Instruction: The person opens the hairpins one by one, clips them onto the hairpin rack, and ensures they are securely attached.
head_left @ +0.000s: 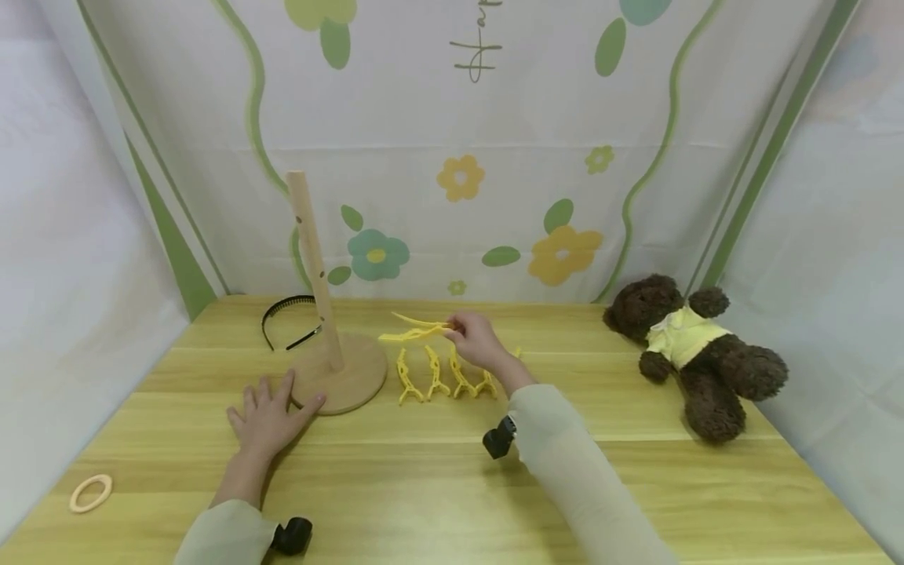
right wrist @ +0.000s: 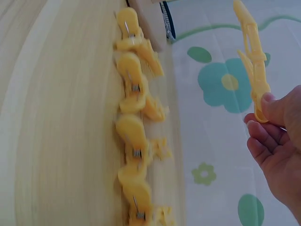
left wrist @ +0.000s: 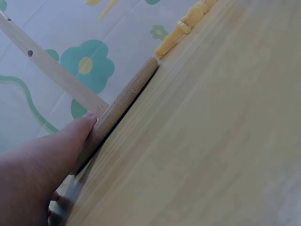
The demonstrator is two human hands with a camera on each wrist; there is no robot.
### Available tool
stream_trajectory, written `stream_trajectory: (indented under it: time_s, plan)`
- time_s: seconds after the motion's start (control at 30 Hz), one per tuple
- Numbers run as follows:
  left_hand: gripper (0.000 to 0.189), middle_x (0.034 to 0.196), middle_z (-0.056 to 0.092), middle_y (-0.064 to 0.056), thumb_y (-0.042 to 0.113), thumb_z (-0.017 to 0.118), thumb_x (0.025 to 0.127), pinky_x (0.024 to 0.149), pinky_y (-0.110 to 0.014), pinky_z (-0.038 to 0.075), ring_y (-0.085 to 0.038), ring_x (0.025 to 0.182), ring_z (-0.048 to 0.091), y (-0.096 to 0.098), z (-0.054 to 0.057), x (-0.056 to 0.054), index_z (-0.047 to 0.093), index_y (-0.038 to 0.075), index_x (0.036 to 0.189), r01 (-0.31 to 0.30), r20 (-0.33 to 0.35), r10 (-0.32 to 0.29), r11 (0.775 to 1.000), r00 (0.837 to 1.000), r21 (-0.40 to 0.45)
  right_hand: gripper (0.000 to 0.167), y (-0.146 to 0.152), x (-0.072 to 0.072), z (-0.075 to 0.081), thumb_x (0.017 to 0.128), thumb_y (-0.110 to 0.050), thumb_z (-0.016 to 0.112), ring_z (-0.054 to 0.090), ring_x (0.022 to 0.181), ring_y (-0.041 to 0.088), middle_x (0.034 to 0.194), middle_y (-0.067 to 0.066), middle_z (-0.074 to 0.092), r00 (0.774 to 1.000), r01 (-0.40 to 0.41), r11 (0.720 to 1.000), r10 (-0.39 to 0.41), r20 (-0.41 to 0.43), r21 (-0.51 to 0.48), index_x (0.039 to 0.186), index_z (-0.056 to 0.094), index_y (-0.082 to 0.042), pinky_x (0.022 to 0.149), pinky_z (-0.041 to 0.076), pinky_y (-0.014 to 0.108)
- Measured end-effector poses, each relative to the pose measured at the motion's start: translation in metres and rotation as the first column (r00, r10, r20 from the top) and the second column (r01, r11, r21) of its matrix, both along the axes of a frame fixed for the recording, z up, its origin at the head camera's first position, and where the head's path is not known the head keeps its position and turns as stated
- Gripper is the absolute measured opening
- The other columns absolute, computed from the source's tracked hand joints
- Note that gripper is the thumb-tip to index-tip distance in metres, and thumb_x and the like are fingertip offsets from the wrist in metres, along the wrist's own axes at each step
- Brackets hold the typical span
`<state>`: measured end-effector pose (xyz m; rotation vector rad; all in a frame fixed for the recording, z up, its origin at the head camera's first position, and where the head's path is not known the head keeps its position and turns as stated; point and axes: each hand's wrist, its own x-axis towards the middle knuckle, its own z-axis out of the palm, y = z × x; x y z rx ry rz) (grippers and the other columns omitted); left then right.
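My right hand [head_left: 478,339] pinches the handle end of a yellow alligator hair clip [right wrist: 260,89] between thumb and fingers. In the head view the clip is raised over the table, its two prongs parted and pointing left toward the wooden stand. Just below this hand, several more yellow hair clips [head_left: 434,373] stand in a row on the table. My left hand [head_left: 264,420] lies with spread fingers at the left edge of the stand's round base [head_left: 363,377]. Its thumb rests on top of the base, as the left wrist view shows. The stand's post [head_left: 311,243] is upright, with small holes along it.
Behind the stand lies a black toothed headband [head_left: 271,310]. A brown teddy bear [head_left: 713,361] in a yellow shirt lies at the right. At the left front is a wooden ring [head_left: 90,493]. A patterned cloth [head_left: 424,102] hangs behind the table.
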<state>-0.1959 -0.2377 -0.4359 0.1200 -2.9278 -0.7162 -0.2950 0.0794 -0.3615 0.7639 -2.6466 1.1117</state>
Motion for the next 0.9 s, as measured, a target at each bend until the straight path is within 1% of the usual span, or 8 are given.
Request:
stream_trajectory:
  time_s: [0.17,0.23,0.57,0.77,0.9]
  plan:
    - [0.086,0.132,0.003,-0.038,0.065,0.037,0.078,0.079,-0.067,-0.015,-0.055,0.116,-0.008,-0.001,0.001,0.0,0.016,0.007,0.138,0.0,-0.001,0.0,1.0,1.0,0.0,0.017,-0.026,0.001,0.0,0.085,-0.009,0.054,0.053,0.076,0.017,0.087,0.008,0.057,0.998,-0.026,1.0,0.026,0.062,-0.004,0.098,0.058,0.002,0.066,0.044,0.027]
    - [0.086,0.132,0.002,-0.038,0.065,0.037,0.078,0.079,-0.066,-0.015,-0.055,0.116,-0.009,-0.001,0.0,0.0,0.016,0.007,0.138,-0.001,0.0,0.001,1.0,1.0,-0.002,0.018,-0.035,0.002,0.001,0.086,-0.009,0.054,0.053,0.077,0.017,0.088,0.009,0.057,0.997,-0.038,0.999,0.038,0.071,-0.002,0.098,0.058,0.002,0.067,0.044,0.027]
    - [0.087,0.132,0.001,-0.037,0.067,0.035,0.077,0.078,-0.065,-0.018,-0.053,0.117,-0.011,-0.002,-0.002,-0.003,0.015,0.008,0.138,-0.008,0.01,0.008,1.0,1.0,0.002,0.013,-0.069,0.001,0.001,0.085,-0.01,0.055,0.052,0.069,0.014,0.08,0.005,0.057,0.996,-0.069,0.997,0.068,0.062,0.021,0.092,0.06,-0.001,0.061,0.043,0.023]
    - [0.087,0.132,0.0,-0.037,0.067,0.035,0.077,0.078,-0.066,-0.017,-0.054,0.116,-0.011,-0.002,-0.001,-0.003,0.014,0.009,0.138,-0.009,0.011,0.009,1.0,1.0,-0.004,0.009,-0.087,0.003,-0.002,0.084,-0.007,0.056,0.049,0.065,0.013,0.074,0.004,0.055,0.995,-0.07,0.997,0.068,0.07,0.029,0.086,0.06,0.0,0.058,0.042,0.021]
    - [0.088,0.132,0.0,-0.038,0.067,0.036,0.077,0.078,-0.066,-0.017,-0.054,0.116,-0.011,-0.002,-0.002,-0.003,0.015,0.008,0.138,-0.008,0.01,0.008,1.0,1.0,0.0,0.008,-0.098,0.003,-0.005,0.082,-0.006,0.057,0.048,0.066,0.013,0.073,0.004,0.054,0.996,-0.059,0.998,0.057,0.074,0.024,0.085,0.06,0.001,0.059,0.041,0.021]
